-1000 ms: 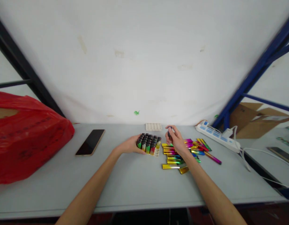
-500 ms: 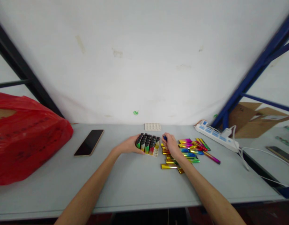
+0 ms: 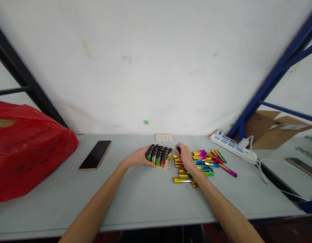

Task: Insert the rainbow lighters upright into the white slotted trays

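Upright lighters (image 3: 158,156) with black tops and bright metallic bodies stand in rows in a white holed tray (image 3: 167,166), whose front right holes show bare. My left hand (image 3: 142,156) curls round the left side of this block, thumb in front. Just right of the tray, my right hand (image 3: 184,156) is closed on a dark blue lighter (image 3: 178,148), mostly hidden by the fingers. Under and beside that forearm lies a loose heap of shiny gold, blue, green and pink lighter bodies (image 3: 185,174); their ends are too small to make out.
A second white holed tray (image 3: 164,137) lies against the wall. A phone (image 3: 95,155) and a red plastic bag (image 3: 31,152) are at left. A power strip (image 3: 233,148) with white cables and an open cardboard box (image 3: 264,130) are at right.
Both hands keep nearly the same pose, the left on the lighter block and the right round the blue lighter. The whole view has shifted very slightly.
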`<state>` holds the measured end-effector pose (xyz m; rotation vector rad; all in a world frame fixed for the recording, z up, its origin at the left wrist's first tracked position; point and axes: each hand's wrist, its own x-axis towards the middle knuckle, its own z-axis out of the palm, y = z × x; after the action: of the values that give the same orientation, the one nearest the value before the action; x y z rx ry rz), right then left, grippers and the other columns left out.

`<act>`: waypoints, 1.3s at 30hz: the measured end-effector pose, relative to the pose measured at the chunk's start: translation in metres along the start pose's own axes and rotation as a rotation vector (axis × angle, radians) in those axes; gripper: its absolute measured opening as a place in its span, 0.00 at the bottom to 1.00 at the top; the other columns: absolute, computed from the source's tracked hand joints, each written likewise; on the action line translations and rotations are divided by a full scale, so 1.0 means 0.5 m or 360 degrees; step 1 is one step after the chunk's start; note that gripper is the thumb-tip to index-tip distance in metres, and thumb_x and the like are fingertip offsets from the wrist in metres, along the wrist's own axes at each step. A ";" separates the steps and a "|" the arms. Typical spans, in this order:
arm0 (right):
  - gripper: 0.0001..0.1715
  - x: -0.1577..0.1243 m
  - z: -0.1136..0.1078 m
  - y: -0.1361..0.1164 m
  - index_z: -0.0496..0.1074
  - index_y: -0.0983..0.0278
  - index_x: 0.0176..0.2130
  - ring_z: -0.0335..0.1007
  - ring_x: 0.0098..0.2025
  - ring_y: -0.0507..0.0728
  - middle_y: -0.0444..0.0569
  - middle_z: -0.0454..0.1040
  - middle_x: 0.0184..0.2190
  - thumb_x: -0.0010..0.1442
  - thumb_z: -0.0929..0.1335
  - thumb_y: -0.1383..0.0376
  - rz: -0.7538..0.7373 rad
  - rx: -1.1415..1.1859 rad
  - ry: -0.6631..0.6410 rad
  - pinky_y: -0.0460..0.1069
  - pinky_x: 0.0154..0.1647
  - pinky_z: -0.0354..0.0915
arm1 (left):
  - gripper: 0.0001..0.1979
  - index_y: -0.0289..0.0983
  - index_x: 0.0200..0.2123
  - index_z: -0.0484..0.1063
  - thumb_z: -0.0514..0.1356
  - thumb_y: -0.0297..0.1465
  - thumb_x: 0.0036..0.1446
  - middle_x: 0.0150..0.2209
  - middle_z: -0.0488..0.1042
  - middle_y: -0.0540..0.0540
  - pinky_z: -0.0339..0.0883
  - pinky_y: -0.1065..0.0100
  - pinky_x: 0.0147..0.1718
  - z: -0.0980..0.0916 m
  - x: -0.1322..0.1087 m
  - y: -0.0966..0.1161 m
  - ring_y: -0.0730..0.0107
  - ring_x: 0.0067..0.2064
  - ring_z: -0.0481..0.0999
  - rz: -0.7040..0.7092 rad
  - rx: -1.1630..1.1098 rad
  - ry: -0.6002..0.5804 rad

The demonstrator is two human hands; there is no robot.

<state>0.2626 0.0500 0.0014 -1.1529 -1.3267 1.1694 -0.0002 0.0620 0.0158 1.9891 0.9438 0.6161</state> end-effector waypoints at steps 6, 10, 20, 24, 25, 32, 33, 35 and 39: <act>0.37 -0.004 0.000 -0.017 0.70 0.62 0.30 0.42 0.17 0.48 0.36 0.51 0.17 0.61 0.63 0.32 0.0001 0.0226 -0.0122 0.46 0.17 0.41 | 0.45 0.38 0.62 0.71 0.79 0.41 0.41 0.61 0.78 0.42 0.68 0.55 0.62 -0.001 0.001 -0.006 0.47 0.61 0.76 -0.0009 0.0051 0.0018; 0.33 -0.009 -0.005 -0.028 0.72 0.60 0.40 0.56 0.21 0.51 0.39 0.61 0.23 0.64 0.64 0.34 -0.0221 0.0245 -0.0116 0.47 0.22 0.57 | 0.44 0.38 0.62 0.71 0.79 0.42 0.41 0.60 0.78 0.43 0.68 0.55 0.62 -0.001 0.000 -0.005 0.47 0.61 0.76 0.0023 0.0030 0.0000; 0.23 -0.020 -0.022 -0.042 0.73 0.62 0.36 0.66 0.33 0.55 0.45 0.71 0.29 0.68 0.67 0.46 -0.0741 -0.0589 -0.0051 0.50 0.39 0.66 | 0.43 0.37 0.61 0.71 0.79 0.40 0.41 0.59 0.78 0.43 0.69 0.56 0.60 0.000 -0.002 0.004 0.48 0.60 0.76 -0.0026 -0.0041 -0.0009; 0.18 -0.026 -0.019 -0.040 0.70 0.61 0.37 0.67 0.31 0.54 0.43 0.70 0.27 0.70 0.66 0.50 -0.0788 -0.0719 -0.0155 0.49 0.36 0.64 | 0.42 0.37 0.60 0.72 0.79 0.40 0.41 0.59 0.79 0.44 0.69 0.57 0.60 0.000 -0.001 0.002 0.48 0.59 0.76 -0.0007 -0.0018 0.0010; 0.17 -0.027 -0.019 -0.039 0.69 0.61 0.37 0.67 0.30 0.54 0.42 0.70 0.27 0.70 0.67 0.51 -0.0805 -0.0786 -0.0181 0.49 0.35 0.64 | 0.42 0.38 0.60 0.72 0.79 0.40 0.41 0.58 0.79 0.44 0.70 0.57 0.60 0.000 -0.001 0.000 0.49 0.59 0.77 -0.0004 -0.0018 0.0010; 0.09 -0.028 -0.028 -0.038 0.67 0.61 0.39 0.69 0.32 0.55 0.43 0.71 0.30 0.70 0.68 0.58 -0.0919 -0.1086 -0.0298 0.49 0.36 0.64 | 0.43 0.38 0.60 0.72 0.79 0.38 0.39 0.57 0.80 0.44 0.71 0.57 0.59 0.000 0.001 -0.007 0.50 0.57 0.78 -0.0023 0.0002 0.0014; 0.09 -0.028 -0.029 -0.038 0.67 0.61 0.39 0.69 0.32 0.55 0.43 0.71 0.31 0.69 0.69 0.59 -0.0926 -0.1088 -0.0298 0.49 0.36 0.64 | 0.43 0.38 0.60 0.72 0.79 0.39 0.39 0.57 0.80 0.44 0.71 0.57 0.59 0.000 0.000 -0.005 0.49 0.57 0.78 -0.0031 0.0014 0.0019; 0.09 -0.028 -0.030 -0.038 0.67 0.60 0.39 0.70 0.32 0.55 0.43 0.71 0.30 0.69 0.69 0.59 -0.0928 -0.1075 -0.0299 0.49 0.35 0.64 | 0.43 0.38 0.59 0.72 0.79 0.39 0.39 0.56 0.80 0.44 0.71 0.57 0.58 0.000 0.000 -0.001 0.49 0.57 0.78 -0.0049 0.0039 0.0032; 0.11 -0.028 -0.030 -0.037 0.68 0.60 0.39 0.70 0.30 0.54 0.42 0.72 0.28 0.69 0.70 0.57 -0.0908 -0.1049 -0.0286 0.49 0.34 0.65 | 0.42 0.37 0.59 0.72 0.79 0.39 0.40 0.56 0.80 0.44 0.71 0.57 0.58 -0.001 -0.001 0.004 0.49 0.57 0.78 -0.0050 0.0027 0.0010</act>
<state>0.2774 0.0353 0.0195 -1.0046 -2.0986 0.4243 -0.0001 0.0610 0.0175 1.9847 0.9847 0.5990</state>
